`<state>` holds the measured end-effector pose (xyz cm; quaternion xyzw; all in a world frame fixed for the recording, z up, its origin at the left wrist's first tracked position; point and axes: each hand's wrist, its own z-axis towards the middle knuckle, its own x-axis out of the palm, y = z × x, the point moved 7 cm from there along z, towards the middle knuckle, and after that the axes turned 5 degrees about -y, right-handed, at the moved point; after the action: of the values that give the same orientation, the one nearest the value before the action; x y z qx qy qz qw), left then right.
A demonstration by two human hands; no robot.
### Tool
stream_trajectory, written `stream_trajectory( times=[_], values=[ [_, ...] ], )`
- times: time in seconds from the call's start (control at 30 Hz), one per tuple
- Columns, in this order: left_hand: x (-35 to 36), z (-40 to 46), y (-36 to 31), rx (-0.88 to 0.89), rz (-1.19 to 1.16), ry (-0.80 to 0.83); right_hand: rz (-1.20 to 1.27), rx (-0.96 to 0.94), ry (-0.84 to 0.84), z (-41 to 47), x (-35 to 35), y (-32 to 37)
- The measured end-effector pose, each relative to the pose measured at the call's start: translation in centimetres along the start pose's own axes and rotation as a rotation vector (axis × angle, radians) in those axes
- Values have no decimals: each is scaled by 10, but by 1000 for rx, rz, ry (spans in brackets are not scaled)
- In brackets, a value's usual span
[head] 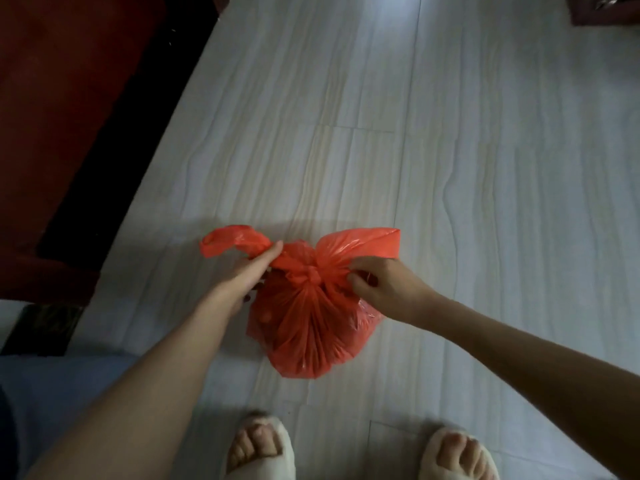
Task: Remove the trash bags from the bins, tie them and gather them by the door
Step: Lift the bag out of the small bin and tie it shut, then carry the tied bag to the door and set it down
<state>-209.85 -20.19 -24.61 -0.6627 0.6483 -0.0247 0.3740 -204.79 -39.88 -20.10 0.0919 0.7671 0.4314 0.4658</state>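
While the red trash bag [304, 327] sat on the pale tiled floor [485, 168] just beyond our slippered feet [259, 448], we had its neck drawn together into a knot [310, 273] at the top. Our left hand [247, 271] gripped the left tail of plastic [232, 239], fingers curled round it where it left the knot, and our right hand [379, 284] pinched the gathered plastic at the base of the right tail [363, 244], the two hands pulling outward on either side.

We judged that one bag was out of its bin and close to tied: a single crossing looked cinched, though we could not tell whether a second one had been made or was needed. The bag bulged, so it held something, but we could not make out what.

What remained, as far as we could see, was finishing this knot and carrying the bag to the door. A dark reddish wooden panel [69, 116] rose at the far left; we could not say whether it was the door. No bin and no other bag showed, so how many were left we could not tell.
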Motion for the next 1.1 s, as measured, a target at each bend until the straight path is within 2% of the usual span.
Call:
stream_trajectory(
  times=[0.1, 0.17, 0.23, 0.3, 0.4, 0.53, 0.73, 0.93, 1.1],
  values=[
    [4, -39, -10, -124, 5, 3, 56, 296, 41, -20, -13, -4],
    [8, -82, -25, -167, 36, 94, 61, 441, 87, -43, -29, 3],
    [11, -131, -54, -137, 75, 177, 9, 543, 132, -66, -55, 15],
    [9, -170, -77, -46, 244, 218, -41, 589, 110, -88, -89, 34],
    [-1, -230, -127, 65, 686, 204, -166, 627, -36, -121, -171, 70],
    [3, -332, -237, 331, 952, 184, -223, 708, -152, -171, -296, 112],
    [43, -456, -394, 707, 980, 167, -72, 977, -447, -241, -461, 133],
    [105, -521, -518, 854, 900, 206, 5, 1171, -721, -285, -589, 126],
    [181, -552, -613, 1098, 972, 334, 116, 1295, -1004, -314, -675, 101]
  ],
)
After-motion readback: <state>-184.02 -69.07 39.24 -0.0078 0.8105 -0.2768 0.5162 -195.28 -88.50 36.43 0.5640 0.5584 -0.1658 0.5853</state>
